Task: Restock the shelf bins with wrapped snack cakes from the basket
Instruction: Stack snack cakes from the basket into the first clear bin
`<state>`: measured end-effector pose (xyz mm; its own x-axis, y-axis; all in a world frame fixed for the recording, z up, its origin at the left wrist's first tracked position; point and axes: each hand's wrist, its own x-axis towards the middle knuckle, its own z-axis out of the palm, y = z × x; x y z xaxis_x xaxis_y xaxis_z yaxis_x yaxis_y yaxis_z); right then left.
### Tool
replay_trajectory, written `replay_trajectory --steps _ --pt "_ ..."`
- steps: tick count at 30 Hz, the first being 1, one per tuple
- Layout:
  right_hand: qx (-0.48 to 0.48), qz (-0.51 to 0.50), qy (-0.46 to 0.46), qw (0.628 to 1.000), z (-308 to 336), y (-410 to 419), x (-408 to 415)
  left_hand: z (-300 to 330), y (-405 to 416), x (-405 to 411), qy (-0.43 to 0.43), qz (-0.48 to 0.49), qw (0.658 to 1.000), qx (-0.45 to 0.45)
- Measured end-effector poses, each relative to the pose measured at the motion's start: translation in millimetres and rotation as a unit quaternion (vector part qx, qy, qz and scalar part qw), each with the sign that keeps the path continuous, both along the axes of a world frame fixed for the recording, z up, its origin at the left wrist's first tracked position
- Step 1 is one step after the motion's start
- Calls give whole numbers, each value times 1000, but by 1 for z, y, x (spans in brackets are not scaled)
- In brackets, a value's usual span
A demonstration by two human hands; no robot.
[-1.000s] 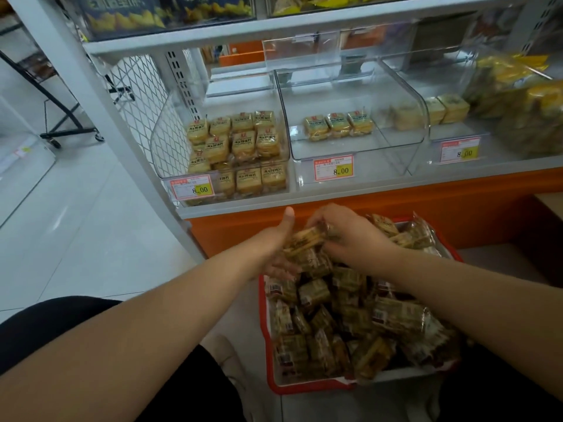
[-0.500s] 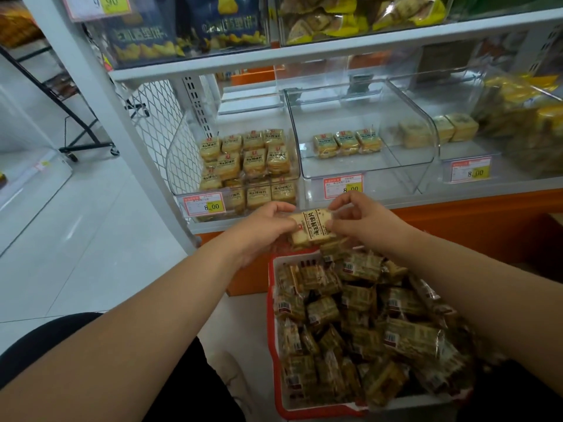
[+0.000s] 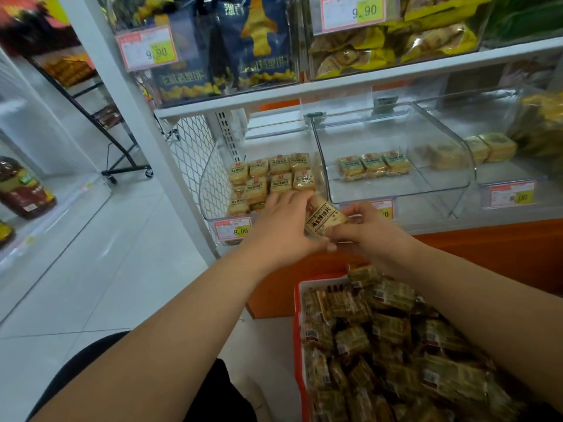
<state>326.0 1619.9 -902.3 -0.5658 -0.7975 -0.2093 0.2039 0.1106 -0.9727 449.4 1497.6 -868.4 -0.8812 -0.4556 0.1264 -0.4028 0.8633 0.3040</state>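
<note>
Both hands hold one wrapped snack cake [image 3: 323, 219] in front of the shelf edge. My left hand [image 3: 283, 226] grips its left side and my right hand [image 3: 367, 229] pinches its right side. Just behind it stands the left clear bin [image 3: 210, 181], stacked with several cakes [image 3: 271, 178]. The middle clear bin [image 3: 441, 190] holds three cakes [image 3: 373, 164] in a row at its back. Low at the right, the red basket [image 3: 297, 330] is heaped with several wrapped cakes [image 3: 380, 339].
A third bin [image 3: 515, 175] at the right holds a few cakes [image 3: 490, 147]. Price tags [image 3: 233, 229] line the shelf front. An upper shelf [image 3: 350, 80] carries snack bags. Below the shelf runs an orange base panel [image 3: 487, 254]. A wheeled black rack [image 3: 122, 147] stands on the tiled floor to the left.
Both hands lifted one cake out of the basket and carried it up to the front of the left bin. The view tilted upward, showing more of the upper shelf.
</note>
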Motion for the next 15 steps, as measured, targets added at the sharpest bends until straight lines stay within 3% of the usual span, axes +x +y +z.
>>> replay_trajectory --steps 5,8,12,15 --pt "-49 5 -8 999 19 -27 -4 19 -20 -17 -2 19 999 41" --pt "-53 16 18 998 26 -40 -8 29 -35 -26 4 26 999 22" --pt "-44 17 176 983 35 -56 -22 49 -77 -28 -8 40 999 -22" --pt "-63 -51 243 967 37 -61 -43 57 -124 -25 -61 71 994 -47"
